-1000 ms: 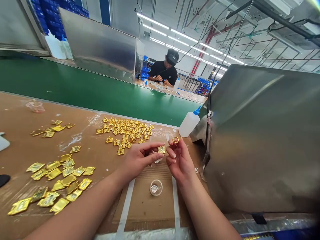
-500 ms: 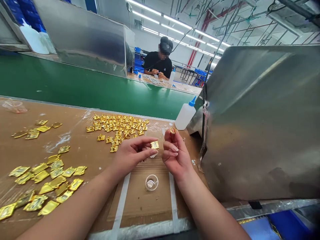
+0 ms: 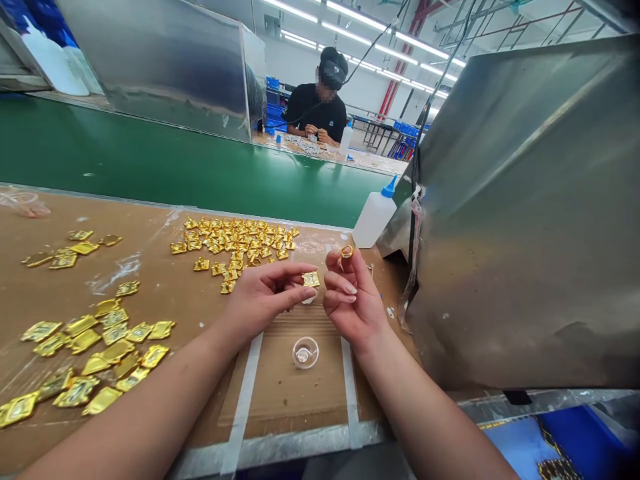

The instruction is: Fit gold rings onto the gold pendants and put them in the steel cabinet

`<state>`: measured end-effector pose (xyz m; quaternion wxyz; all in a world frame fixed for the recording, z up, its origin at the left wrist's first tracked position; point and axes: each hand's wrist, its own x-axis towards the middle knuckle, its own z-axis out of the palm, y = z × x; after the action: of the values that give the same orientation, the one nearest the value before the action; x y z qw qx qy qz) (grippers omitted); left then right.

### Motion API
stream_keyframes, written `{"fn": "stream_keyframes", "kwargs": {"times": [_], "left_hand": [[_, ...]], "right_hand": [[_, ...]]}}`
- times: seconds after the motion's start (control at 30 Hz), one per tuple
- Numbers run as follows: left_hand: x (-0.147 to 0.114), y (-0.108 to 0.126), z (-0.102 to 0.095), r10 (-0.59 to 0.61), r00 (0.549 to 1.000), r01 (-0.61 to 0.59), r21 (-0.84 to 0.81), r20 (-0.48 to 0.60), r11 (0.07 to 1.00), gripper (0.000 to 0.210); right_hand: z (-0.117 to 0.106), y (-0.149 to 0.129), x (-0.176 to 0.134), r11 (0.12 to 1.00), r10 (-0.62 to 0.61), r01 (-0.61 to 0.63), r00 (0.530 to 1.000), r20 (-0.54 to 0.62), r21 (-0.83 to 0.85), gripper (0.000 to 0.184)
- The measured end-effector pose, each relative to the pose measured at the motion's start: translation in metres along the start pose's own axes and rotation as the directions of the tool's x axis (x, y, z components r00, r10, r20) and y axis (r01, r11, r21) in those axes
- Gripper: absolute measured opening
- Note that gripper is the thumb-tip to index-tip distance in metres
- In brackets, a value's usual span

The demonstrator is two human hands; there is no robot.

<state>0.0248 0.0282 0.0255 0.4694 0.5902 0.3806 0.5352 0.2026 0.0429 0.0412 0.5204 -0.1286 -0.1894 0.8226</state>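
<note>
Between the thumb and fingers of my left hand (image 3: 265,290) is a small gold rectangular plate (image 3: 311,279), its patterned face turned toward me. My right hand (image 3: 353,293) pinches a small gold ring (image 3: 346,252) upright between thumb and forefinger, its other fingers curled. The two pieces are held apart, side by side above the bench. Below them a small clear plastic cup (image 3: 305,353) stands on a cardboard sheet (image 3: 280,400) edged with pale tape. Beyond my left hand lies a cluster of small gold pieces (image 3: 235,237), some with rings showing.
Larger gold plates (image 3: 95,340) lie scattered at the left. A white squeeze bottle (image 3: 374,219) with a blue tip stands by a metal panel (image 3: 530,227) on the right. Across the green belt (image 3: 175,163), a person (image 3: 320,107) in black sits at another bench.
The view has shifted slightly, tilting down a little. Both hands keep their grips on the plate and the ring, with almost no movement between them.
</note>
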Motion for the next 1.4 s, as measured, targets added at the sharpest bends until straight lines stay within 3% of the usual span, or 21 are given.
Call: {"fn": "stream_keyframes", "kwargs": {"times": [0.23,0.4,0.53,0.63,0.9,1.1,1.2,1.3,1.4], "left_hand": [[0.000,0.001,0.001,-0.024,1.000,0.024,0.007,-0.003,1.000,0.033],[0.000,0.004,0.002,-0.072,0.997,0.071,-0.040,-0.025,0.997,0.035],[0.000,0.004,0.002,-0.097,0.995,0.094,-0.086,-0.036,0.992,0.039],[0.001,0.002,0.001,-0.084,0.996,0.081,-0.110,-0.024,0.991,0.040],[0.003,-0.001,0.001,-0.142,0.990,0.138,-0.244,0.002,0.960,0.043],[0.005,-0.004,0.002,-0.161,0.987,0.155,-0.326,0.008,0.933,0.044],[0.006,-0.004,0.002,-0.160,0.987,0.154,-0.341,0.010,0.928,0.044],[0.005,-0.003,0.001,-0.162,0.986,0.164,-0.368,0.038,0.915,0.045],[0.004,-0.003,0.002,-0.176,0.983,0.181,-0.408,0.051,0.895,0.044]], "right_hand": [[0.007,0.004,0.000,0.941,-0.162,0.116,0.979,-0.121,-0.317,0.011],[0.006,0.006,0.001,0.735,-0.365,0.285,0.931,-0.006,-0.615,0.015],[0.003,0.008,0.002,0.576,-0.429,0.342,0.900,0.081,-0.742,0.013],[-0.001,0.009,0.004,0.513,-0.446,0.376,0.885,0.134,-0.772,0.012],[-0.010,0.014,0.008,0.473,-0.433,0.413,0.878,0.203,-0.778,0.009],[-0.007,0.021,0.009,0.664,-0.364,0.319,0.928,0.080,-0.676,0.018],[-0.008,0.023,0.011,0.712,-0.346,0.294,0.937,0.046,-0.638,0.020],[-0.011,0.023,0.013,0.669,-0.376,0.332,0.923,0.083,-0.665,0.017],[-0.013,0.021,0.013,0.551,-0.434,0.396,0.888,0.153,-0.735,0.012]]}}
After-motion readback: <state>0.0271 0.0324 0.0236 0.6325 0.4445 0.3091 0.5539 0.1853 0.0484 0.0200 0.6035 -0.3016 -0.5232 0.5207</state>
